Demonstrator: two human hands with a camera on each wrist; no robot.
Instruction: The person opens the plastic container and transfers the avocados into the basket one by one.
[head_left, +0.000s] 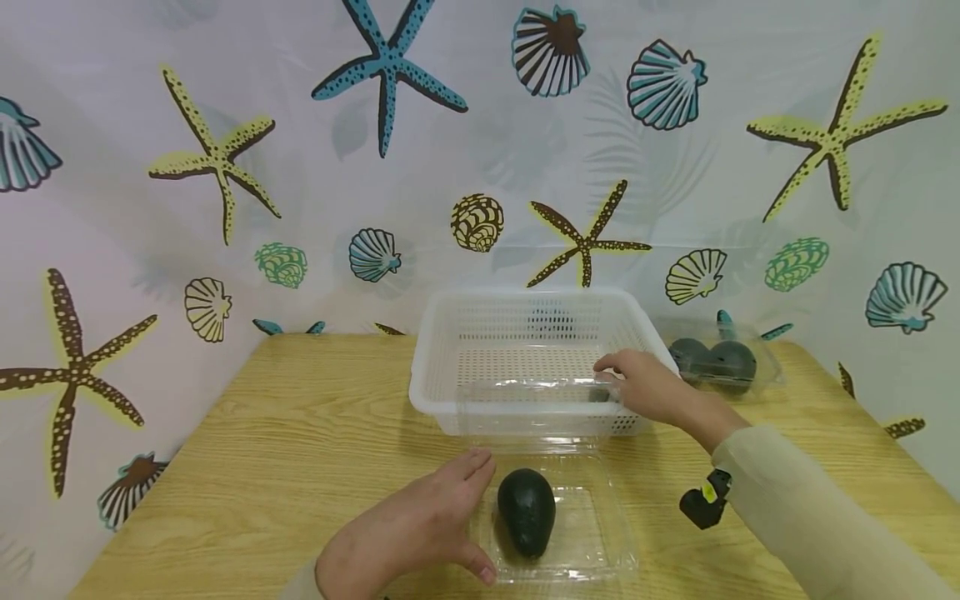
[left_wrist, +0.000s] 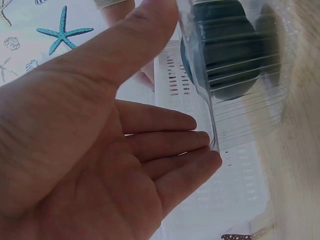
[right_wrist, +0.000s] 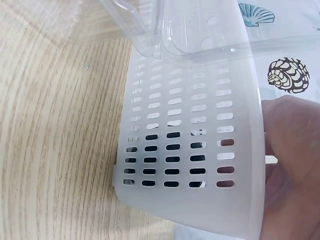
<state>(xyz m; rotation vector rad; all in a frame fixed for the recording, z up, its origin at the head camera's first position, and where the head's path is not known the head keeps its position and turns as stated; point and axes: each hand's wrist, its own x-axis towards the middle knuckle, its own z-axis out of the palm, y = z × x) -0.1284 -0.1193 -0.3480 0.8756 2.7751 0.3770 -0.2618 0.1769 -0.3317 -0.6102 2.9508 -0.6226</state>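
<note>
Nearest the head camera, our left hand (head_left: 408, 533) lay flat on the wooden table (head_left: 285, 433), fingers straight and relaxed, grasping nothing, its fingertips touching the left edge of the clear plastic clamshell (head_left: 592, 542). One dark avocado (head_left: 527, 510) sat in the open clamshell's tray, just beside our thumb. Behind it stood the white perforated basket (head_left: 450, 367), and our right hand (head_left: 647, 385) reached over the basket's near right corner, fingers pinching the raised edge of the clamshell's transparent lid (head_left: 525, 387). Another clear pack with dark avocados (head_left: 712, 360) rested at the table's far right, apart from the basket.

From the left wrist, we saw our open palm (left_wrist: 90, 165) with the fingers straight, their tips against the clamshell's ribbed wall (left_wrist: 240, 85), the avocado (left_wrist: 225, 50) dark behind the plastic and the white basket (left_wrist: 220, 190) beyond.

From the right wrist, the basket's slotted side (right_wrist: 190, 150) filled the view, standing on the table (right_wrist: 55, 135), with the clear lid (right_wrist: 185, 30) above its rim. Only part of our right hand (right_wrist: 292, 165) showed at the edge, so we could not tell its hold from that view.
</note>
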